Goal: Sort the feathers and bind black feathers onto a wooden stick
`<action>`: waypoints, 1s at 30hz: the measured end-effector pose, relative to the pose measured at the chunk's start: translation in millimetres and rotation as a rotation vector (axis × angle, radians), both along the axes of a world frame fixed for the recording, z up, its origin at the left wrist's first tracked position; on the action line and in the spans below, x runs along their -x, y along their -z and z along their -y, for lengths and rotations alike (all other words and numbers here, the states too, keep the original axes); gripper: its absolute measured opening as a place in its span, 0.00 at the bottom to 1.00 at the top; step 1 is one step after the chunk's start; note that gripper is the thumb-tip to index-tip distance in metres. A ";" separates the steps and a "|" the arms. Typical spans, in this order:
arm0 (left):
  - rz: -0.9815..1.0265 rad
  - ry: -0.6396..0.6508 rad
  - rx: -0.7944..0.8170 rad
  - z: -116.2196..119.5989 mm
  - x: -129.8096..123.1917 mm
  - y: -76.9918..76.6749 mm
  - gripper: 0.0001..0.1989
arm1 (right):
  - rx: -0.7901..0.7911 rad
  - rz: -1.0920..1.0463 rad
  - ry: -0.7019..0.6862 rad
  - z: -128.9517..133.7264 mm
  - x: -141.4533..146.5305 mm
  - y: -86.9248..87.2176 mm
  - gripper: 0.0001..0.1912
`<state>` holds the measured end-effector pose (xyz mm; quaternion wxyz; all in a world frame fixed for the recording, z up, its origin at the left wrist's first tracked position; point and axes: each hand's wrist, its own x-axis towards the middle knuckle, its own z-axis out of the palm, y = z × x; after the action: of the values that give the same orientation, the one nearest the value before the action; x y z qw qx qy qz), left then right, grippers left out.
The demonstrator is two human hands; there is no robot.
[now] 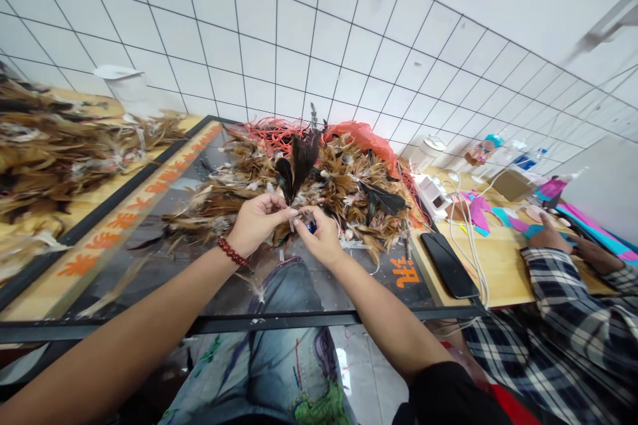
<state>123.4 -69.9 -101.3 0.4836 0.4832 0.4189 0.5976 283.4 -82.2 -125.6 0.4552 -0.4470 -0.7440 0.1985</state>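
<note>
A bunch of dark feathers [299, 163] stands upright over the table, its base pinched between the thumb and fingers of my left hand [260, 220]. Close against it, my right hand [319, 238] is closed too, its fingertips meeting those of the left. A small shiny blue object [312, 226] shows at the right fingers; its kind is unclear. Whatever the right fingertips pinch is too small to name. Behind and around both hands spreads a heap of brown feathers [343, 176], and a separate black feather tuft [383, 200] lies on its right side.
Red strings [274, 136] and a red plastic bag [361, 136] lie behind the heap. More feathers [44, 166] cover the left table. To the right are a black phone [449, 265], white cables [468, 232] and a co-worker's hand [548, 236] among coloured pieces.
</note>
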 end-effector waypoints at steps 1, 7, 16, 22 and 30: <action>0.005 0.005 0.001 0.6 -0.8 -0.4 0.23 | -0.003 -0.003 -0.008 0.3 0.1 -0.4 0.14; 0.141 0.047 0.116 2.9 -1.8 -3.8 0.24 | -0.022 0.003 -0.010 -1.7 0.6 0.8 0.14; 0.294 0.106 0.186 4.4 2.2 -10.8 0.22 | 0.021 -0.109 0.037 -6.2 -0.1 2.2 0.14; 0.289 0.118 0.156 5.3 2.9 -10.2 0.21 | 0.009 -0.139 0.133 -7.2 -2.3 -1.1 0.13; 0.289 0.086 0.158 4.1 2.4 -9.7 0.20 | 0.001 0.041 0.053 -0.3 -1.2 -0.5 0.14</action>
<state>121.0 -74.0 -91.6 0.6005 0.3701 0.3695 0.6049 284.5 -81.9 -125.1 0.4445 -0.4710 -0.7410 0.1776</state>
